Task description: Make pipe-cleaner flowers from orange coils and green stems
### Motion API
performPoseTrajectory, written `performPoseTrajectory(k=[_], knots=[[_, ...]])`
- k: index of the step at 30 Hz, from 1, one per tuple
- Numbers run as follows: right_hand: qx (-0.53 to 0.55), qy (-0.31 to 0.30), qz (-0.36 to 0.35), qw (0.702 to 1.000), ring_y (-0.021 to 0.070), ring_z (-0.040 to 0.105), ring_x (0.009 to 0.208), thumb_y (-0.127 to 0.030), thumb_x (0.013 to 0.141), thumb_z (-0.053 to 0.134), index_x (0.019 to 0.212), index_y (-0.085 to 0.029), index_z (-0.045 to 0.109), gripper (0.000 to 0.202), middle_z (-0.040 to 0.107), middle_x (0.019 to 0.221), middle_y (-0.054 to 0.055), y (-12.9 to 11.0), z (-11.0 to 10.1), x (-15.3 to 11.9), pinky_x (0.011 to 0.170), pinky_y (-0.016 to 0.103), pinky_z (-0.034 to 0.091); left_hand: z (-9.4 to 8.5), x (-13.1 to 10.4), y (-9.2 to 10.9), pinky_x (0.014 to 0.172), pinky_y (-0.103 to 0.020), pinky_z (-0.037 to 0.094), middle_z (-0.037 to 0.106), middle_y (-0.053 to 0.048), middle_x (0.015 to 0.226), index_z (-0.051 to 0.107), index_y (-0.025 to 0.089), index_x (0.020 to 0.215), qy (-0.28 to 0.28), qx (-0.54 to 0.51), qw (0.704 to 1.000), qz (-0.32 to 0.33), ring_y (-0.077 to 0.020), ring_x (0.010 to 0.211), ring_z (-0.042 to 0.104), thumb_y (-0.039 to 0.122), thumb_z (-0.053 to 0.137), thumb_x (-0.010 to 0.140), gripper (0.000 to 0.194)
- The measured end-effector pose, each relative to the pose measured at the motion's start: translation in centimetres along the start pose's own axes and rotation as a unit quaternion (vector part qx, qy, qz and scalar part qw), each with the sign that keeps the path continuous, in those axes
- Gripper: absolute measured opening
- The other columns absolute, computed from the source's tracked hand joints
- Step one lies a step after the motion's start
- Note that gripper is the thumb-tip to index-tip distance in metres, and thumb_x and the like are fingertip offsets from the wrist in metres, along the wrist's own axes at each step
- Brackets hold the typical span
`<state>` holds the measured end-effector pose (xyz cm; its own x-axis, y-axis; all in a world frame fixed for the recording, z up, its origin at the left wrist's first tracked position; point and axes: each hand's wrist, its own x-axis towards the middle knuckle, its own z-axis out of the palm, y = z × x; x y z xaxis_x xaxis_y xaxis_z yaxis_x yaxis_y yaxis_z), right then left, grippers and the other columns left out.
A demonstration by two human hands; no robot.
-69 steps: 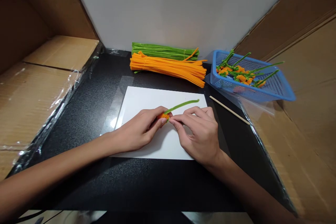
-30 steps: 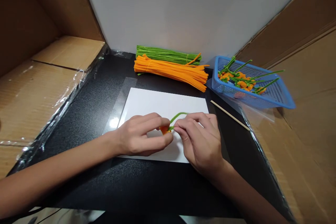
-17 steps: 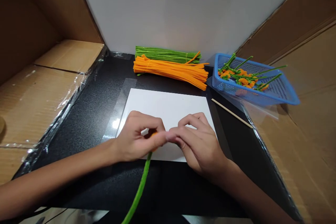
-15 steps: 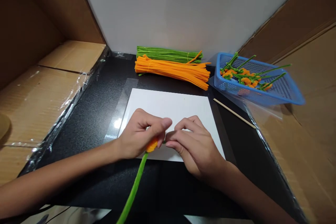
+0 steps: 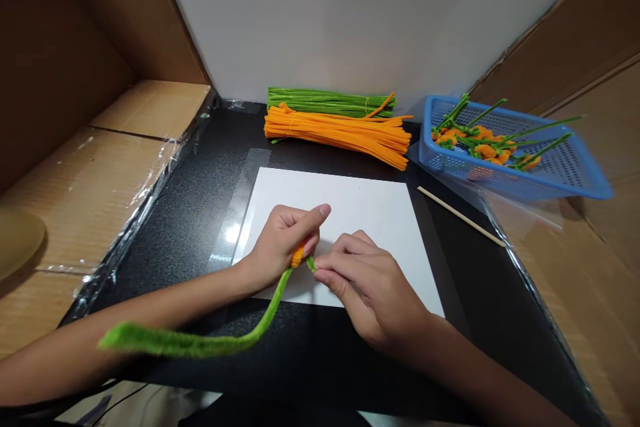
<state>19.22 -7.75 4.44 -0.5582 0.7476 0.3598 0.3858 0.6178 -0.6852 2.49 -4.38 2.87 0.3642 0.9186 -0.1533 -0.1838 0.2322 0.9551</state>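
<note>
My left hand (image 5: pixel 287 240) is closed around a small orange pipe-cleaner piece (image 5: pixel 298 255), most of it hidden by the fingers. A long green pipe cleaner (image 5: pixel 240 340) comes out below that piece and curves toward the left, over my left forearm. My right hand (image 5: pixel 367 280) pinches a short green end (image 5: pixel 311 263) between thumb and fingertips, close to the left hand. Whether this short end and the long stem are one pipe cleaner is hidden. Both hands are above the white sheet (image 5: pixel 335 197).
Behind the sheet lie an orange pipe-cleaner bundle (image 5: pixel 335 137) and a green bundle (image 5: pixel 325 101). A blue basket (image 5: pixel 505 180) at right holds several orange-and-green pieces. A thin wooden stick (image 5: pixel 460 215) lies right of the sheet. Cardboard walls (image 5: pixel 65 20) flank the black table (image 5: pixel 195 187).
The long green pipe cleaner has swung from hanging downward to stretching left. More of the short green end shows between my hands. The view has shifted slightly.
</note>
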Motion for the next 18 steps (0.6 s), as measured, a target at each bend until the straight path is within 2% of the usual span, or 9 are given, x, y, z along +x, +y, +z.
performPoseTrajectory(k=[8, 18], knots=[[-0.005, 0.003, -0.011, 1.0, 0.0132, 0.049, 0.068, -0.011, 0.098, 0.05, 0.078, -0.015, 0.062, 0.024, 0.057, 0.068, 0.0, -0.26, 0.38, -0.16, 0.069, 0.03, 0.034, 0.22, 0.17, -0.13, 0.044, -0.027, 0.022, 0.035, 0.005, 0.035, 0.043, 0.02, 0.038, 0.031, 0.013, 0.999, -0.008, -0.0062, 0.036, 0.03, 0.056, 0.062, 0.088, 0.065], [-0.027, 0.013, -0.039, 0.999, 0.0134, 0.05, 0.066, -0.01, 0.097, 0.051, 0.084, -0.015, 0.064, 0.019, 0.059, 0.067, 0.0, 0.29, 0.44, -0.12, 0.07, 0.031, 0.035, 0.3, 0.47, 0.08, 0.043, -0.026, 0.021, 0.034, 0.005, 0.035, 0.042, 0.02, 0.038, 0.046, 0.045, 0.998, -0.003, -0.0054, 0.036, 0.028, 0.058, 0.062, 0.087, 0.066]])
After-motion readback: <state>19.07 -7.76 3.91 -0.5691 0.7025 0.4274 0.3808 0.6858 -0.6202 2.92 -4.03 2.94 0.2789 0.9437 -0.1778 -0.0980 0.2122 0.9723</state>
